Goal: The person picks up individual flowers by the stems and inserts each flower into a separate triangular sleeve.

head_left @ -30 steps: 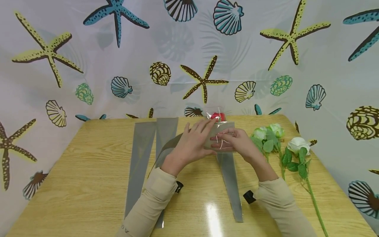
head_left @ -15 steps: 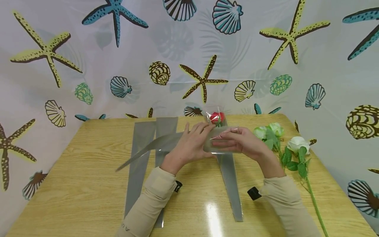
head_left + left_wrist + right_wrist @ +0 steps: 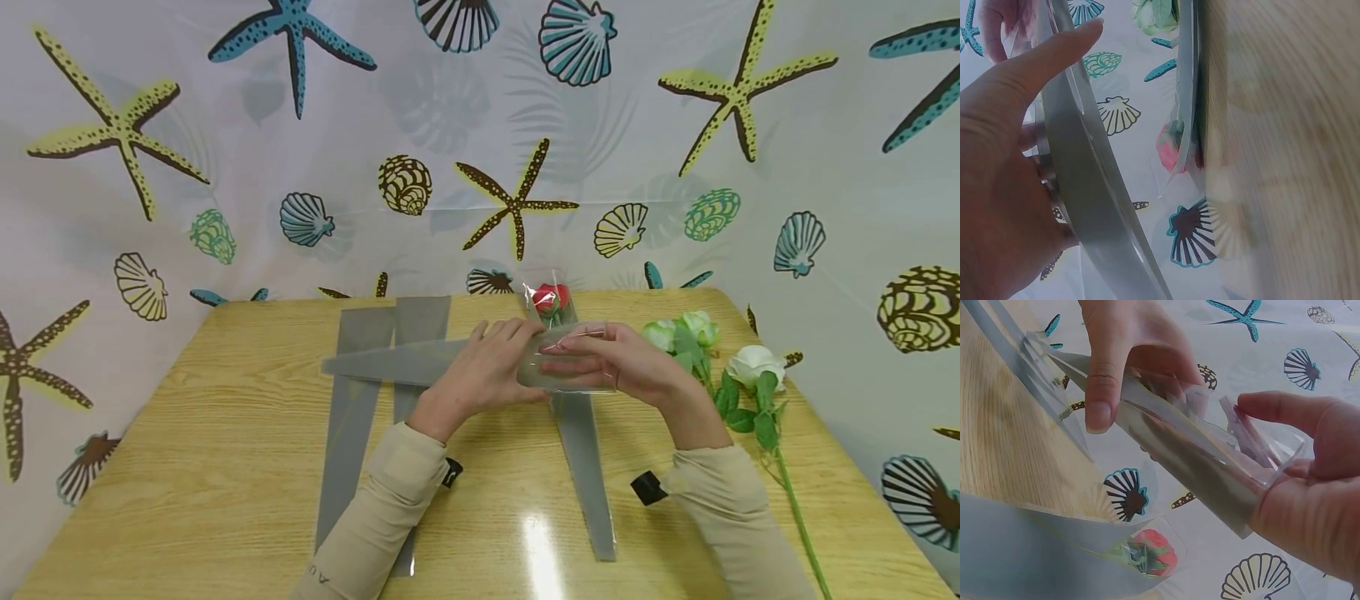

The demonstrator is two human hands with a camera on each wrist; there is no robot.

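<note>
A grey-backed plastic flower sleeve [image 3: 390, 362] with a clear front lies sideways in the air above the table. My left hand [image 3: 483, 371] grips it between thumb and fingers near its wide end. At that mouth, the fingers of my right hand [image 3: 637, 362] reach in, fairly straight, and show through the clear film. The right wrist view shows the right hand [image 3: 1329, 469] at the sleeve's gaping mouth [image 3: 1260, 462], its thumb against the film. Behind the hands, a red rose [image 3: 551, 298] sits in another sleeve [image 3: 585, 467] on the table.
Two more grey sleeves [image 3: 348, 458] lie left of centre on the wooden table [image 3: 210, 450]. White roses [image 3: 753, 367] with green stems lie on the right side. A cloth [image 3: 420, 108] printed with starfish and shells hangs behind the table.
The sleeve's narrow end has swung up from low left to nearly level. My right hand has shifted slightly right and down. The red rose shows more fully.
</note>
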